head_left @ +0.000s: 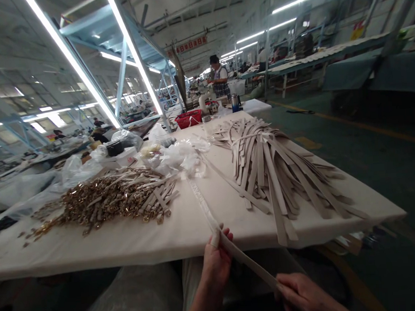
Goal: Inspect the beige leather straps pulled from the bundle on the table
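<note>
A long beige strap (252,265) runs between my two hands at the table's front edge. My left hand (218,256) is closed on its upper part, near a clear plastic sleeve (203,205) that stretches back along the table. Lower right, my right hand (302,293) grips the strap's lower part, its fingers wrapped round it. A large bundle of beige straps (261,161) lies on the table to the right. To the left sits a heap of short strap pieces with shiny gold-coloured metal fittings (107,198).
Crumpled clear plastic (182,155) lies mid-table on the pale tabletop (128,248). Farther back are a red basket (188,119), a blue flask (235,103) and a metal rack (113,34). A person (219,76) stands beyond the table.
</note>
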Available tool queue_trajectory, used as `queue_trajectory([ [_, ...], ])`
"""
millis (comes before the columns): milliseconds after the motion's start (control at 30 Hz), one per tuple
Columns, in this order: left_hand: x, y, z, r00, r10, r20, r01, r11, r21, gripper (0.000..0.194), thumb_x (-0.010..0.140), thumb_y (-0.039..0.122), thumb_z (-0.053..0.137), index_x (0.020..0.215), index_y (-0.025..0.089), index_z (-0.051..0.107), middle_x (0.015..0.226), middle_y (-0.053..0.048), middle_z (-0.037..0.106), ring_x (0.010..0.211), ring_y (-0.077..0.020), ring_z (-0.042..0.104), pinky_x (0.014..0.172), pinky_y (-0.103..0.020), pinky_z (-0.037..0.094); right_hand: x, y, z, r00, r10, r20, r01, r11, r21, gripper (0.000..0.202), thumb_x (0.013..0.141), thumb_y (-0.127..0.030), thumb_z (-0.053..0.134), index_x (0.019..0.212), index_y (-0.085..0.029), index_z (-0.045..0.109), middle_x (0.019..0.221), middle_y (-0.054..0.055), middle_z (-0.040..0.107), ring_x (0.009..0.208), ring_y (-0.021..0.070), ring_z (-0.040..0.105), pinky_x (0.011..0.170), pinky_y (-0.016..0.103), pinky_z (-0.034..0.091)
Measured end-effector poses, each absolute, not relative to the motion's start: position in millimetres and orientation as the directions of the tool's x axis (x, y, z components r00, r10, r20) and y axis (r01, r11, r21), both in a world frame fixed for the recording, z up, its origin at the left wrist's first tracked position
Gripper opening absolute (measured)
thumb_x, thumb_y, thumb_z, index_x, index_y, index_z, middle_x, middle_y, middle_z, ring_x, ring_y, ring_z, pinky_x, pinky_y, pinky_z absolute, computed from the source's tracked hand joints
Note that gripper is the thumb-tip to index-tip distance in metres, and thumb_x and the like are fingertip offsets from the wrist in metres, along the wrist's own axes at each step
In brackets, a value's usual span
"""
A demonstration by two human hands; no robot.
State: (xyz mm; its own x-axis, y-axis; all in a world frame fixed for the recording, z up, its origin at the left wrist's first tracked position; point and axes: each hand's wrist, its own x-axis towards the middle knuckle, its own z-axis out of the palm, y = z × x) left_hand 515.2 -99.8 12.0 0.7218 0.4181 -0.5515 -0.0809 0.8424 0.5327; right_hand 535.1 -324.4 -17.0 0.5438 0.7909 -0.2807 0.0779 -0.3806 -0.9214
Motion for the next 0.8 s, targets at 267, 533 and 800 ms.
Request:
queue_trajectory([
  [267, 497.4, -140.4, -1.1, 0.914, 0.132, -0.384, 0.168, 0.737, 0.655, 0.032, 0.072, 0.035, 0.082, 0.088, 0.009, 0.074, 0.068, -0.008, 0.071, 0.052, -0.0152, 0.061, 0.050, -0.024, 0.047, 551.7, -271.3, 29.1, 0.630, 0.765, -0.130, 0.078, -0.229, -0.970, 0.044, 0.091, -0.059, 0.046, 0.095, -0.017, 0.059, 0.080, 0.005, 0.068, 0.067, 0.0204, 0.065, 0.060, 0.029, 0.050],
  [533, 534.6, -66.8, 39.5, 0.694, 0.545, -0.471, -0.233, 0.788, 0.570, 0.012, 0.092, 0.017, 0.058, 0.096, 0.011, 0.068, 0.092, -0.012, 0.075, 0.071, -0.0158, 0.071, 0.066, -0.025, 0.056, 538.4, -309.3, -21.2, 0.493, 0.788, -0.368, -0.036, -0.404, -0.914, 0.042, 0.092, -0.058, 0.040, 0.084, -0.019, 0.055, 0.055, -0.002, 0.057, 0.044, 0.0123, 0.051, 0.045, 0.022, 0.037],
  [800, 537.8, -63.5, 50.8, 0.733, 0.577, -0.359, -0.310, 0.754, 0.580, 0.016, 0.094, 0.017, 0.055, 0.100, 0.015, 0.070, 0.090, -0.009, 0.075, 0.075, -0.0147, 0.072, 0.072, -0.025, 0.057, 559.5, -289.9, 16.9, 0.488, 0.854, -0.180, 0.111, -0.265, -0.958, 0.036, 0.094, -0.051, 0.048, 0.107, -0.019, 0.058, 0.097, 0.006, 0.071, 0.078, 0.0195, 0.068, 0.071, 0.029, 0.051],
])
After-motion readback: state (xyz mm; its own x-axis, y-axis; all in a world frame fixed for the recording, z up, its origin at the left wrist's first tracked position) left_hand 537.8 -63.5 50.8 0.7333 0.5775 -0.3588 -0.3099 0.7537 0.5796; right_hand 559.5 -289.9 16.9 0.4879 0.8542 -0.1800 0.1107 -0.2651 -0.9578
